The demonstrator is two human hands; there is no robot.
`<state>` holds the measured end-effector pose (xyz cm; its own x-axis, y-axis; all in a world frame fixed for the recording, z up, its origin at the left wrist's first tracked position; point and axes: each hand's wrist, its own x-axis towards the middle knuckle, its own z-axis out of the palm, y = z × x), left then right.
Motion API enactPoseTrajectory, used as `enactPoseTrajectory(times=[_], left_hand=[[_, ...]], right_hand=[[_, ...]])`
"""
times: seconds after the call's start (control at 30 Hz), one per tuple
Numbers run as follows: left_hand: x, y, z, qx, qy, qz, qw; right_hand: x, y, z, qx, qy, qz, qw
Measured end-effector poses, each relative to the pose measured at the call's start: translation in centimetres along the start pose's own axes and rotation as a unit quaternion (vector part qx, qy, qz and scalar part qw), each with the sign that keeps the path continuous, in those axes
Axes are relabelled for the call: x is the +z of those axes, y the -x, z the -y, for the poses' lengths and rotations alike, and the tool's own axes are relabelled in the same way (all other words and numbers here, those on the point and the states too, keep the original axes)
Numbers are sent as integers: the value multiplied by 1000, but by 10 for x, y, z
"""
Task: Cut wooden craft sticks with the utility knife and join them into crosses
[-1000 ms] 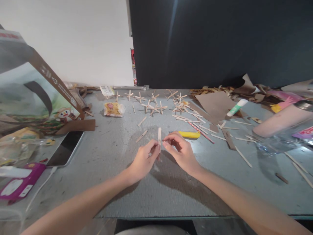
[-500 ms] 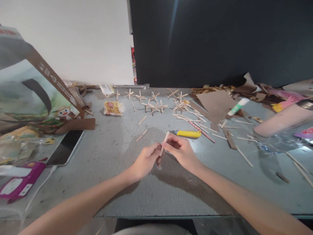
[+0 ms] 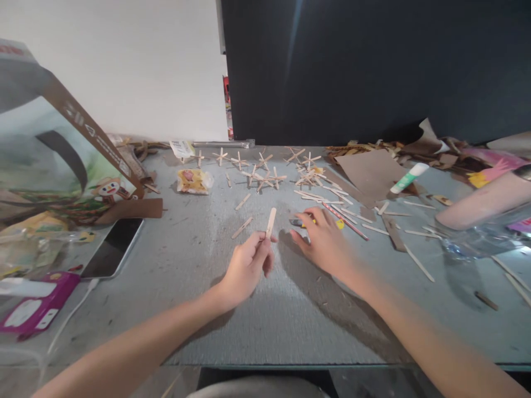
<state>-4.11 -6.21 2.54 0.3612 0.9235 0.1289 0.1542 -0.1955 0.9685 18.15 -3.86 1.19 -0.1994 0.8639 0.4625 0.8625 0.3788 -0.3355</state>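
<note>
My left hand [image 3: 249, 264] pinches a short wooden craft stick [image 3: 271, 221] between thumb and fingers and holds it upright above the grey table [image 3: 232, 320]. My right hand [image 3: 327, 237] lies to the right with its fingers stretched out over a yellow utility knife [image 3: 313, 223], covering most of it. Whether the fingers grip the knife is unclear. A red pencil [image 3: 345, 221] lies just beyond the right hand. Two loose sticks [image 3: 241, 227] rest on the table left of the held one.
Several glued stick crosses [image 3: 265, 178] and loose sticks are scattered at the back. A phone [image 3: 113, 247], a printed box [image 3: 53, 160] and a purple pack [image 3: 35, 307] sit at left. Cardboard scraps [image 3: 369, 174], a glue stick [image 3: 406, 178] and a plastic bottle [image 3: 481, 221] crowd the right.
My right hand has let go of the stick and moved right onto the yellow knife. The left hand keeps the stick, now held more upright.
</note>
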Motion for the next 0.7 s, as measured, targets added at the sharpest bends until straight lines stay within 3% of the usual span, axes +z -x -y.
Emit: enactPoseTrajectory(times=[0.13,0.27,0.37,0.47,0.57,0.7], left_hand=[[-3,2,0,3,-15,-27,1000],[-6,0,3,15,-20,-45,999],[-7,-4,4,11,7,-55,998],[-7,-7,5,-4,36,-52,998],[-8,-9,6,-16,14,-55,998],[-10,-9,5,-6,-31,-63,997]], right_hand=[[0,-3,-36,73,226,103,966],[-2,-9,-49,95,256,150,950],[-5,-11,-38,108,138,131,976],[-9,-7,-11,121,-66,102,985],[-12,2,21,123,-211,96,965],[-12,15,51,118,-324,154,926]])
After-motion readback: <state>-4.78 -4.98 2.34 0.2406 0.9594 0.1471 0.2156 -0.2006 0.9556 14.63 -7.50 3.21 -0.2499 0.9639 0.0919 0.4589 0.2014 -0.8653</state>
